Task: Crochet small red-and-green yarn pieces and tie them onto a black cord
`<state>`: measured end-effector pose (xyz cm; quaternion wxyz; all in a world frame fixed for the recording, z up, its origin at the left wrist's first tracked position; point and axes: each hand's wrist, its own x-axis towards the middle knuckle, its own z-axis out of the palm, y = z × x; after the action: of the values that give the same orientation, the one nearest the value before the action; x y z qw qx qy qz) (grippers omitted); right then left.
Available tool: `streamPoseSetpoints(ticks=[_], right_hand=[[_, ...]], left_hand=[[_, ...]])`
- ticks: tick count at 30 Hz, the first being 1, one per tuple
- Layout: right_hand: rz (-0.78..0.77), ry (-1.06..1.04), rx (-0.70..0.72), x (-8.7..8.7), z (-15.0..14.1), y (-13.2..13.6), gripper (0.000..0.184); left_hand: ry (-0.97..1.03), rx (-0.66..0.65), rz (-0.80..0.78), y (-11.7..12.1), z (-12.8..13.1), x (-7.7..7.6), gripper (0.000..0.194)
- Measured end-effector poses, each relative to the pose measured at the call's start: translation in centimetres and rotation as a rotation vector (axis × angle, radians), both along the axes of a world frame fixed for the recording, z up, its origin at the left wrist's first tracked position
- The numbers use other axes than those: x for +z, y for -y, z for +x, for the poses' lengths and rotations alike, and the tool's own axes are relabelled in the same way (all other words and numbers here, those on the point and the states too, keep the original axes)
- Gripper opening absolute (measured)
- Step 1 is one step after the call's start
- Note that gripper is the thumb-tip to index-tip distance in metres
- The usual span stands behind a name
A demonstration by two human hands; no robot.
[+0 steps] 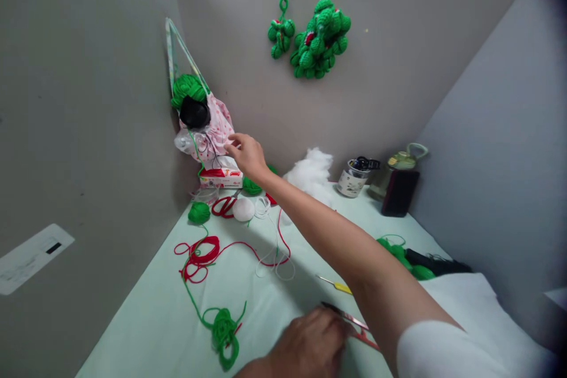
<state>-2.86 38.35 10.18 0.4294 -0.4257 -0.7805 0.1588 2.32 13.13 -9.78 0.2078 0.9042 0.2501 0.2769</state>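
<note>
My right hand (246, 153) reaches across to the back left, fingers partly spread and nothing visible in them. It is nearest to a pink patterned drawstring bag (220, 121); whether it touches the bag I cannot tell. A green yarn ball (188, 88) and a black rounded object (195, 112) sit at the bag's top. Low in the view, my left hand (312, 336) is curled over the table, slightly blurred, its fingertips hidden. Right beside it lie scissors (365, 336) with red handles, partly covered by my right arm. A yellow-handled crochet hook (342, 287) lies behind them.
Red yarn (206, 251) and a green yarn tangle (225, 333) lie loosely on the table. Farther back are red-handled scissors (224, 207), a white ball (243, 209), white stuffing (312, 171), a tin (352, 180) and a phone (400, 193). Green crocheted clusters (321, 38) hang on the wall.
</note>
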Motion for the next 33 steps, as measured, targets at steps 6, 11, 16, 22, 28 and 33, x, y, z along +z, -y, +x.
streamPoseSetpoints(ticks=[6, 11, 16, 22, 28, 33], right_hand=[[-0.024, 0.054, -0.095, 0.4, -3.5, -3.0, 0.022], [0.055, 0.011, -0.057, -0.2, -3.0, -2.5, 0.022], [0.226, -0.241, 0.078, -0.3, -0.5, 1.5, 0.023], [0.059, -0.487, 0.254, -1.7, 6.1, 11.1, 0.012], [-0.296, -0.456, 0.061, -5.8, 15.9, 21.5, 0.012], [-0.637, -0.511, -0.021, -8.5, 20.6, 26.2, 0.018]], left_hand=[[-0.051, -0.045, 0.034, 0.1, 0.7, -1.1, 0.026], [-0.027, -0.079, 0.057, 0.2, 0.5, -0.7, 0.025], [-0.059, -0.124, 0.103, 0.6, -0.5, 1.3, 0.023], [-0.012, -0.085, 0.032, 1.2, -1.3, 2.5, 0.021], [0.278, 0.079, -0.348, 0.5, -1.2, 2.9, 0.023], [0.612, 0.283, -0.951, -0.6, -1.8, 5.2, 0.018]])
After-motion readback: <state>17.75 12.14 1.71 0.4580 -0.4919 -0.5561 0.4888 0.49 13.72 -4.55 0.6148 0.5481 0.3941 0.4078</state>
